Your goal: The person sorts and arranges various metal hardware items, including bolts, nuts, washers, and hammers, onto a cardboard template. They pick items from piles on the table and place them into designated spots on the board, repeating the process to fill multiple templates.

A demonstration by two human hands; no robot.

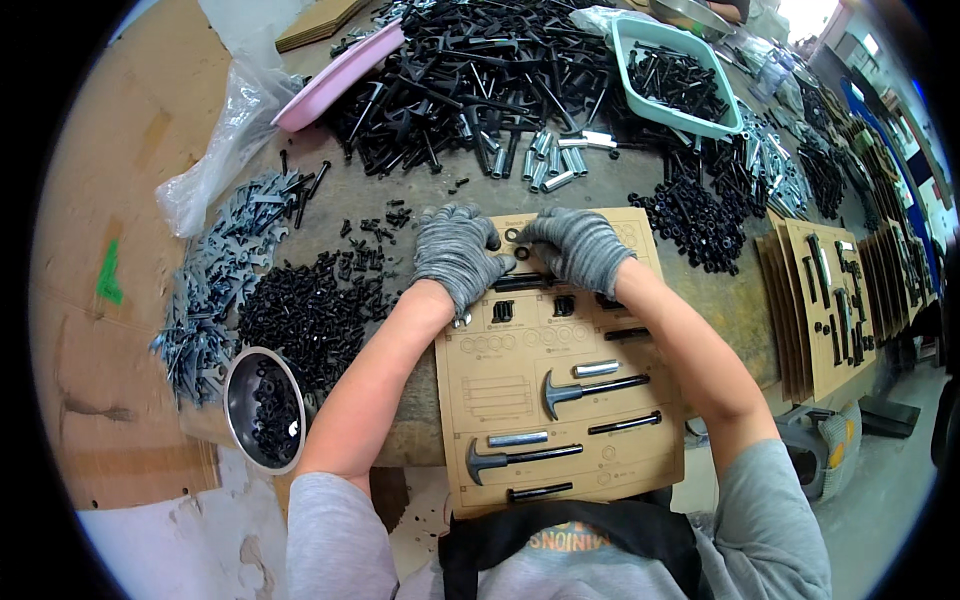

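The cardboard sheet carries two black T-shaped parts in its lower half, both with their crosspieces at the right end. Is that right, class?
Not quite: in the head view, the cardboard sheet carries two black T-shaped parts there, but both crosspieces are at the left end.

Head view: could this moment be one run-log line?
left hand: over cardboard sheet; right hand: at black rings; hammer-shaped pieces: lying on sheet

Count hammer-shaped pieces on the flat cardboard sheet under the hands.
2: upper hammer-shaped piece, right of centre; lower hammer-shaped piece, below it and further left. Others may be hidden.
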